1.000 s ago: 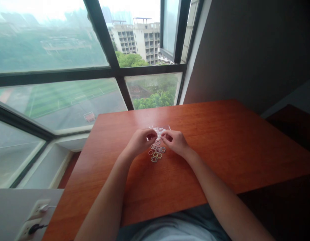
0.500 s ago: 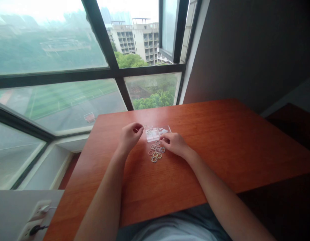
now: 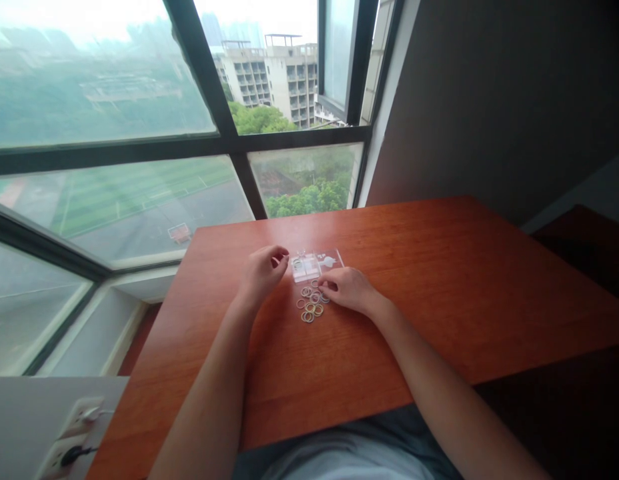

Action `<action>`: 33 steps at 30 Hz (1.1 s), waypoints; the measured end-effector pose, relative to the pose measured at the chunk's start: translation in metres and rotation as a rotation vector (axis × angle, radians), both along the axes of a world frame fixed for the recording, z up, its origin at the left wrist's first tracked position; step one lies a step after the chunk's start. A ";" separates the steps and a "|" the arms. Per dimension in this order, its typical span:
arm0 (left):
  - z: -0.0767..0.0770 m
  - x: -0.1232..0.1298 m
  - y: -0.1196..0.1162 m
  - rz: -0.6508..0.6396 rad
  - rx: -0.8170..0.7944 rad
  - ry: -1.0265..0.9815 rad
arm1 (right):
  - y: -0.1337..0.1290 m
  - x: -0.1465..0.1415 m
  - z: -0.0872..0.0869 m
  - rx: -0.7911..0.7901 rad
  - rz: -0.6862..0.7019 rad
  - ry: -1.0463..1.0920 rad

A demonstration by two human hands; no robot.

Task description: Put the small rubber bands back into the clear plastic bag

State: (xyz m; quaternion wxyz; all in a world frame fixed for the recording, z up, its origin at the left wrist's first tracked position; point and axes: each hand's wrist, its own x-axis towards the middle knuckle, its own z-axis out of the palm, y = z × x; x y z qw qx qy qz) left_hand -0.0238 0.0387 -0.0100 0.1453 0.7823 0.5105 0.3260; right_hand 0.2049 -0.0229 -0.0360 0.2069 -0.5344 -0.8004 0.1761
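Note:
My left hand (image 3: 264,272) is at the left edge of a small clear plastic box (image 3: 305,273), its curled fingers a little apart from the thumb. No ring shows between them. A few small rings (image 3: 297,264) lie inside the box's left part. My right hand (image 3: 348,288) is just in front of the box, with thumb and forefinger pinched at the edge of a thin pale ring (image 3: 314,283). Close by on the table, several thin rings (image 3: 309,309), greyish, pinkish and yellowish, lie in a loose, overlapping cluster. My right fingers partly cover the nearest ones.
The box's clear lid (image 3: 331,259) lies open to the right, with a whitish pattern on it. Everything rests on a reddish-brown wooden table (image 3: 439,267). A dark-framed window (image 3: 299,139) stands behind it, and wall sockets (image 3: 72,433) are at the lower left.
The ring at my left fingertips no longer shows there, and those fingers have shifted slightly towards the box. My right hand has moved a little towards me and left, over the cluster's upper edge.

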 end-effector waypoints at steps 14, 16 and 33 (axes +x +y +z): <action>0.002 0.002 -0.003 -0.025 -0.007 0.010 | -0.002 -0.004 0.005 0.011 -0.035 -0.098; 0.003 0.003 -0.003 -0.030 -0.010 0.012 | -0.002 -0.003 0.007 0.019 -0.072 -0.172; 0.001 0.003 -0.003 -0.083 -0.014 0.024 | 0.000 0.003 0.009 -0.021 -0.160 -0.104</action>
